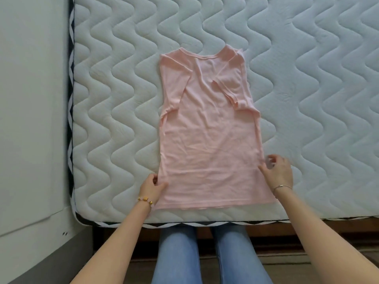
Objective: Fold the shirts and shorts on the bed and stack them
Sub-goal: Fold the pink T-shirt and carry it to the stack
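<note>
A pale pink shirt (207, 140) lies flat on the quilted white mattress (102, 99), collar away from me, with both sleeves folded inward over its body. My left hand (152, 186) pinches the shirt's lower left edge between thumb and fingers. At the lower right side seam, my right hand (276, 168) touches the fabric with its fingertips, fingers spread. No shorts or other garments are in view.
The mattress's near edge (184, 224) with black and white trim runs just below the shirt's hem. A white wall or panel (30, 119) stands along the left side of the bed. My legs in blue jeans (176, 255) are below the edge.
</note>
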Motion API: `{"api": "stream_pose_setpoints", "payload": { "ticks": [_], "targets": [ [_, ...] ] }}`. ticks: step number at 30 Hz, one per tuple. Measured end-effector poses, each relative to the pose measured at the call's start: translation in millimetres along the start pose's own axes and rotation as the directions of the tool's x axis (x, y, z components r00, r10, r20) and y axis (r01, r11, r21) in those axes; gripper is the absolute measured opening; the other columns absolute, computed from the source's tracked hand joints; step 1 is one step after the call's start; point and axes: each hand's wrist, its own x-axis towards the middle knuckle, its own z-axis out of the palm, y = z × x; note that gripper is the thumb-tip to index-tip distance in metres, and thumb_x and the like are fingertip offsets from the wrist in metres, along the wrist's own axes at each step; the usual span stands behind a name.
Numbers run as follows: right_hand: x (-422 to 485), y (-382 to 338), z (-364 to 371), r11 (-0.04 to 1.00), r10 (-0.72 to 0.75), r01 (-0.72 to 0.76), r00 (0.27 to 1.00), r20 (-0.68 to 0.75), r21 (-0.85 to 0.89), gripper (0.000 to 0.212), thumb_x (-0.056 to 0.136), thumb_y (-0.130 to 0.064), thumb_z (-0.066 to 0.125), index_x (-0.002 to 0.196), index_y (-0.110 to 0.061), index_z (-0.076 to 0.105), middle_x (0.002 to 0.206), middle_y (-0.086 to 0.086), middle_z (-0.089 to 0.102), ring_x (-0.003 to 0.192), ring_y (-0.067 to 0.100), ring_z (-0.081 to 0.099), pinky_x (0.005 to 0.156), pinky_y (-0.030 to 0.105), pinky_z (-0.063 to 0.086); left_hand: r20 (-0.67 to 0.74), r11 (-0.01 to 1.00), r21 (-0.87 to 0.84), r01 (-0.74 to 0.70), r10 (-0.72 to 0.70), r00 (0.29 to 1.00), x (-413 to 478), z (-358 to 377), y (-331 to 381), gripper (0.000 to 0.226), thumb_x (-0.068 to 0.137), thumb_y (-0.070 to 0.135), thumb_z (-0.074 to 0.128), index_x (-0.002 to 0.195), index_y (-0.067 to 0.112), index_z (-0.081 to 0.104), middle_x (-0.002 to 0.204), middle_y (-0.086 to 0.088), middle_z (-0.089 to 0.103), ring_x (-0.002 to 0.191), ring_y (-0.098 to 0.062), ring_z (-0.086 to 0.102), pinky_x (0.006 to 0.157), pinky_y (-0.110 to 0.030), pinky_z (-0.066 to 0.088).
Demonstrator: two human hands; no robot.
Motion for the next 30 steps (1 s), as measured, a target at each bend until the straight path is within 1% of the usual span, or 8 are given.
{"api": "stream_pose_setpoints", "payload": {
  "ticks": [4, 6, 9, 12, 17, 22, 27, 30],
  "targets": [
    [-19, 28, -4, 0.984, 0.145, -0.161, 0.974, 0.174, 0.079, 0.019, 0.082, -0.018, 0.067, 0.096, -0.009, 0.056, 0.091, 0.007, 0.058, 0.083, 0.026, 0.054, 0.069, 0.033, 0.038, 0.049, 0.999, 0.024, 0.035, -0.036, 0.998, -16, 3, -21, 0.015, 0.083, 0.008, 0.066, 0.097, 0.006, 0.06, 0.097, -0.012, 0.063, 0.089, -0.024, 0.057, 0.073, -0.033, 0.046],
    [-24, 39, -4, 0.982, 0.151, -0.175, 0.954, 0.258, 0.072, 0.011, 0.083, -0.016, 0.065, 0.087, -0.008, 0.059, 0.085, 0.011, 0.061, 0.081, 0.029, 0.056, 0.066, 0.035, 0.04, 0.053, 0.999, 0.012, 0.041, -0.042, 0.998, -22, 2, -31, 0.016, 0.083, 0.01, 0.067, 0.097, 0.01, 0.061, 0.099, -0.011, 0.066, 0.089, -0.025, 0.058, 0.078, -0.037, 0.05],
    [-28, 43, -8, 0.98, 0.129, -0.169, 0.942, 0.308, 0.107, 0.007, 0.082, -0.015, 0.067, 0.081, -0.01, 0.063, 0.077, 0.009, 0.062, 0.076, 0.028, 0.056, 0.062, 0.033, 0.04, 0.055, 0.996, -0.073, 0.047, -0.043, 0.998, -30, -4, -35, 0.013, 0.084, 0.012, 0.066, 0.097, 0.013, 0.061, 0.096, -0.007, 0.066, 0.091, -0.025, 0.06, 0.082, -0.044, 0.054],
    [-29, 36, -19, 0.972, 0.037, -0.111, 0.944, 0.329, 0.207, 0.021, 0.083, -0.017, 0.068, 0.066, -0.01, 0.058, 0.061, 0.001, 0.05, 0.065, 0.019, 0.044, 0.052, 0.028, 0.029, 0.032, 0.989, -0.145, 0.026, -0.022, 0.999, -38, -10, -27, 0.006, 0.084, 0.013, 0.068, 0.085, 0.013, 0.062, 0.088, -0.007, 0.065, 0.086, -0.024, 0.06, 0.079, -0.041, 0.053],
    [-23, 2, -43, 0.889, -0.05, -0.103, 0.947, 0.317, 0.446, 0.013, 0.082, -0.02, 0.071, 0.091, -0.012, 0.068, 0.075, -0.004, 0.063, 0.068, 0.008, 0.055, 0.053, 0.011, 0.047, 0.059, 0.896, -0.445, 0.019, 0.008, 0.998, -48, -23, 17, 0.007, 0.088, 0.008, 0.06, 0.094, 0.007, 0.063, 0.089, -0.004, 0.067, 0.082, -0.014, 0.061, 0.061, -0.019, 0.057],
    [2, -46, -66, 0.674, -0.074, -0.228, 0.926, 0.371, 0.703, 0.009, 0.087, -0.018, 0.064, 0.09, -0.01, 0.068, 0.08, 0.001, 0.066, 0.074, 0.011, 0.062, 0.062, 0.018, 0.055, 0.049, 0.807, -0.591, -0.025, 0.067, 0.997, -26, -51, 73, 0.011, 0.093, 0.013, 0.052, 0.09, 0.009, 0.062, 0.086, -0.006, 0.063, 0.08, -0.012, 0.058, 0.061, -0.02, 0.056],
    [53, -96, -74, 0.518, -0.086, -0.254, 0.935, 0.345, 0.817, 0.01, 0.089, -0.017, 0.062, 0.084, -0.01, 0.067, 0.07, -0.003, 0.068, 0.066, 0.006, 0.061, 0.059, 0.017, 0.052, 0.093, 0.657, -0.754, 0.013, 0.086, 0.992, 15, -74, 125, 0.013, 0.095, 0.011, 0.049, 0.088, 0.009, 0.06, 0.072, -0.001, 0.064, 0.071, -0.011, 0.062, 0.063, -0.022, 0.057],
    [89, -124, -73, 0.483, -0.066, -0.264, 0.94, 0.336, 0.835, 0.01, 0.087, -0.015, 0.064, 0.082, -0.007, 0.066, 0.078, 0.004, 0.061, 0.074, 0.011, 0.058, 0.057, 0.017, 0.051, 0.107, 0.551, -0.833, 0.056, 0.06, 0.992, 48, -83, 151, 0.011, 0.094, 0.009, 0.049, 0.087, 0.008, 0.058, 0.079, -0.004, 0.063, 0.07, -0.011, 0.063, 0.06, -0.022, 0.056]
  ]
}}
